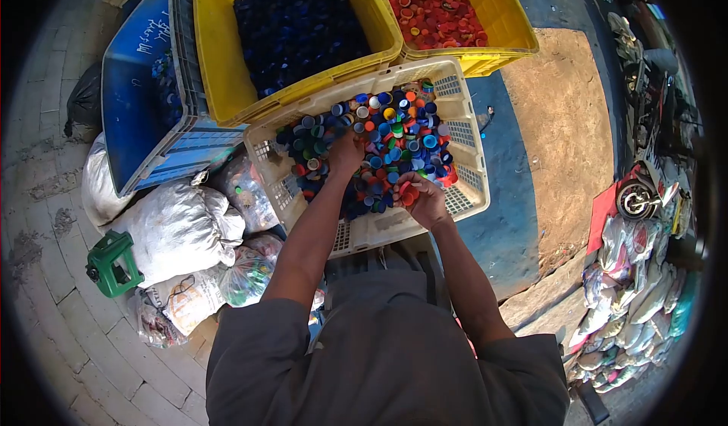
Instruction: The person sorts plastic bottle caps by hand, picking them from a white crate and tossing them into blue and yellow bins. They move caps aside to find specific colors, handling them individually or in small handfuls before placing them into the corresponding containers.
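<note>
A white plastic crate in front of me holds a mixed heap of bottle caps in blue, green, orange, white and red. My left hand reaches down into the middle of the heap, its fingers drawn together among the caps; what they pinch, if anything, is hidden. Over the near right part of the crate, my right hand is closed around several red bottle caps, which show at its fingers.
Beyond the crate stand a yellow bin of dark blue caps and another yellow bin of red caps. A blue bin stands left. White sacks and a green plastic container lie below it. Filled bags are piled far right.
</note>
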The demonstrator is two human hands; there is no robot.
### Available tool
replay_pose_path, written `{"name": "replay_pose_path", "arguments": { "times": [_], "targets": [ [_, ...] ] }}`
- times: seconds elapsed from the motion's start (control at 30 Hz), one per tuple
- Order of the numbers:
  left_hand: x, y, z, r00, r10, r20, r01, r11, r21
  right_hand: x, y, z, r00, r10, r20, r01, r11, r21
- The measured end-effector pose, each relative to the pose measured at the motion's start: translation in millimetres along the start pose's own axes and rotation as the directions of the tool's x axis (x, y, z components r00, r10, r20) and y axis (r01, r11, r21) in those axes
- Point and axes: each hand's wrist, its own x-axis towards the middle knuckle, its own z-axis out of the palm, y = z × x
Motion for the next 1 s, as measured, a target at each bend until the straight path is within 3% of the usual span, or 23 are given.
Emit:
{"name": "replay_pose_path", "arguments": {
  "times": [0.13,0.17,0.23,0.33,0.53,0.63,0.73,0.83,1.0],
  "targets": [
    [1.2,10.1,-9.7,0.999,-0.051,0.01,0.051,0.997,-0.062,-0.1,0.1,-2.0,1.0,-0.015,0.024,0.014,0.998,0.063],
    [0.8,13.5,-15.0,0.986,-0.14,0.095,0.161,0.952,-0.259,-0.2,-0.8,-1.4,1.0,-0.026,0.001,0.026,0.995,0.091],
    [-6.7,25.9,-34.0,0.921,-0.248,0.301,0.383,0.72,-0.578,-1.4,-5.5,9.0,0.998,-0.045,-0.038,0.05,0.988,0.147],
    [-22.1,23.8,-51.5,0.91,0.003,0.414,0.391,0.323,-0.862,1.0,-12.6,27.4,0.995,-0.073,-0.069,0.086,0.971,0.225],
    [-53.2,48.8,-72.8,0.909,0.213,0.358,0.391,-0.139,-0.91,18.7,-16.6,39.9,0.993,-0.11,-0.051,0.121,0.929,0.35],
    [-62.9,71.0,-77.8,0.922,0.168,0.348,0.383,-0.283,-0.879,20.8,-20.6,51.8,0.988,-0.125,-0.09,0.15,0.915,0.375],
    [-60.2,72.1,-62.1,0.936,0.108,0.334,0.349,-0.379,-0.857,22.8,-22.1,52.7,0.984,-0.157,-0.088,0.18,0.902,0.393],
    [-59.7,71.7,-49.3,0.898,-0.058,0.436,0.362,-0.465,-0.808,22.3,-21.3,47.6,0.976,-0.167,-0.142,0.211,0.889,0.406],
    [-60.8,79.2,-34.1,0.879,-0.152,0.453,0.344,-0.457,-0.82,21.6,-19.0,38.6,0.959,-0.149,-0.24,0.241,0.876,0.418]
  ]
}}
